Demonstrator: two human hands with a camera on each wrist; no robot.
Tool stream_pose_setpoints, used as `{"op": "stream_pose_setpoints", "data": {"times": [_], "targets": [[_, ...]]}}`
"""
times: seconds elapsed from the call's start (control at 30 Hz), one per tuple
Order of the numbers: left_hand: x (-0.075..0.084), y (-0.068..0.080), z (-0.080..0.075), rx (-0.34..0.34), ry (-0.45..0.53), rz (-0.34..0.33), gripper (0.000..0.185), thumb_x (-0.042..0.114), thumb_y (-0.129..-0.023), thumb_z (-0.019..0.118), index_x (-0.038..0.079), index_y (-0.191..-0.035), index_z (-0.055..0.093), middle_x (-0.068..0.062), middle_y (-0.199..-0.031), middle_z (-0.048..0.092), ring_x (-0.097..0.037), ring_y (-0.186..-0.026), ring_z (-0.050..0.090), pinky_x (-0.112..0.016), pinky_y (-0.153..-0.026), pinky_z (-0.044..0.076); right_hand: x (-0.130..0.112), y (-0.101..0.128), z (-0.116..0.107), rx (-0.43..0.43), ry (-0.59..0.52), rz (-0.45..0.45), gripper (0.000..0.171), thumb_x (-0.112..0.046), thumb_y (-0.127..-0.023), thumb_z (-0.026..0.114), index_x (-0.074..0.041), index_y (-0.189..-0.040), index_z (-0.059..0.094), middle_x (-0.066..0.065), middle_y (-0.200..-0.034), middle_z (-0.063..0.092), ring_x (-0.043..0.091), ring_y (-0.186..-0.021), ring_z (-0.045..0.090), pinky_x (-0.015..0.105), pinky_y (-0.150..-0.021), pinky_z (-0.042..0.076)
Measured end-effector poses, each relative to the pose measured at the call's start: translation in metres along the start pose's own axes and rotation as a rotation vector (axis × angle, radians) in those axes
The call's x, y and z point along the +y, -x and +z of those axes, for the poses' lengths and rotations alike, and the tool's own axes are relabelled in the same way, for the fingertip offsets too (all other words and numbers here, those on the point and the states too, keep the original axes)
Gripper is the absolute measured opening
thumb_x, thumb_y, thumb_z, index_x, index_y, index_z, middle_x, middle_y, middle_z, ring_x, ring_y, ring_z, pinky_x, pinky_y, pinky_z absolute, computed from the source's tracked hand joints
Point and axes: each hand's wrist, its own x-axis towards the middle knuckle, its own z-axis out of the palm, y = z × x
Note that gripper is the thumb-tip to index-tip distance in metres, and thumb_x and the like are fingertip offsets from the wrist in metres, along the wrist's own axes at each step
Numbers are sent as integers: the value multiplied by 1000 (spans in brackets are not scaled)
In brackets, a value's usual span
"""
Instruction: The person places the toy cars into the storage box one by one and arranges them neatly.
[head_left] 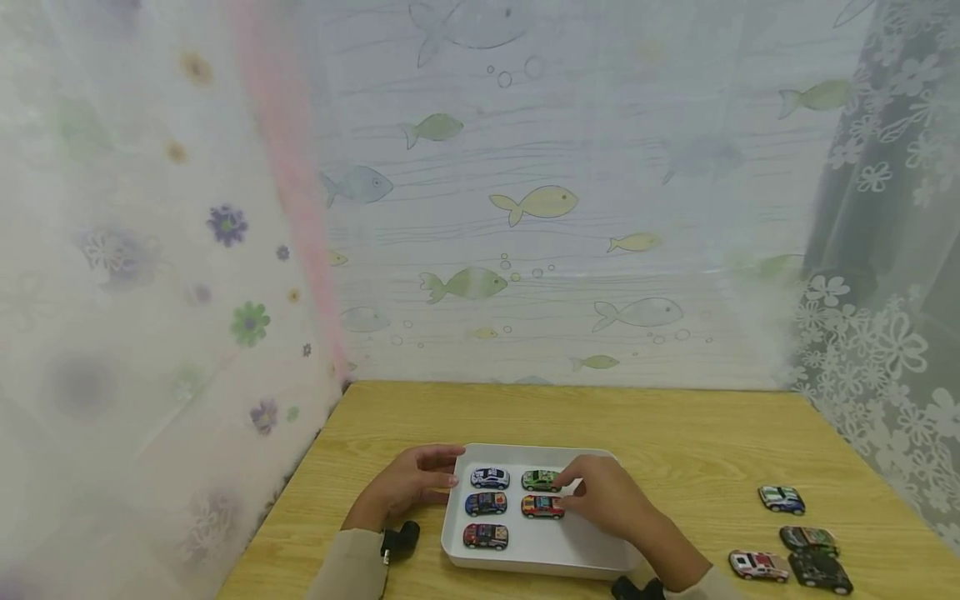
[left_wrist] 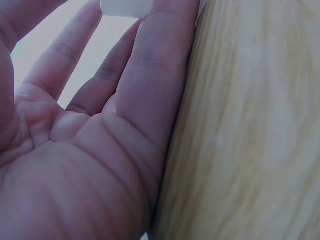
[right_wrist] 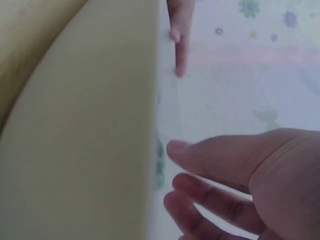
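Table [head_left: 675,433]: pale wood, under both hands; patterned curtains hang beyond it and to either side.

Tray [head_left: 540,546]: white, shallow, lying between the two hands. Five toy cars inside, in two columns. Column nearer the left hand: white car [head_left: 490,477] farthest out, blue car [head_left: 485,503] in the middle, dark red car [head_left: 485,536] closest to the person. Column nearer the right hand: green car [head_left: 541,480] farther out, orange car [head_left: 542,506] behind it, closer to the wrist.

Left hand [head_left: 411,483]: lies on its side on the table by the tray's outer wall, fingers straight and loosely spread, tips touching the rim at the far corner. Holds nothing. The left wrist view shows an open palm, little-finger edge down on the wood.

Right hand [head_left: 609,500]: over the tray, palm down, fingers gently bent and reaching toward the green and orange cars. Fingertips are at or just beside both cars; whether they touch cannot be told. No grip seen; the right wrist view shows thumb and fingers apart with nothing between them.

Loose cars [head_left: 795,537]: four on the table, well out past the right hand, outside the tray.
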Motion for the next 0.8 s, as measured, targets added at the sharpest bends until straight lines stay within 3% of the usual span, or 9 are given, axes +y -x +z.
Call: {"op": "stream_pose_setpoints", "data": {"times": [0.17, 0.5, 0.8], "targets": [[-1, 0, 1, 4, 1, 1, 57, 9, -92, 79, 13, -145, 60, -14, -147, 59, -27, -127, 62, -45, -97, 61, 7, 8, -20, 8, 13, -57, 19, -9, -83, 85, -9, -102, 80, 2, -102, 76, 7, -79, 67, 21, -66, 55], [-2, 1, -1, 12, 17, 2, 57, 9, -92, 78, 13, -146, 59, -14, -147, 58, -28, -127, 63, -44, -97, 61, 27, 28, -46, 22, 57, -17, 19, -16, -86, 84, -14, -105, 80, -4, -105, 75, 3, -85, 67, 26, -73, 61], [0, 1, 0, 4, -2, -7, 56, 10, -94, 77, 13, -147, 58, -14, -150, 56, -27, -128, 61, -43, -97, 61, 58, 55, -70, 9, 59, -27, 29, -40, -89, 80, -21, -111, 78, -8, -109, 75, 3, -88, 68, 32, -76, 62]]}}
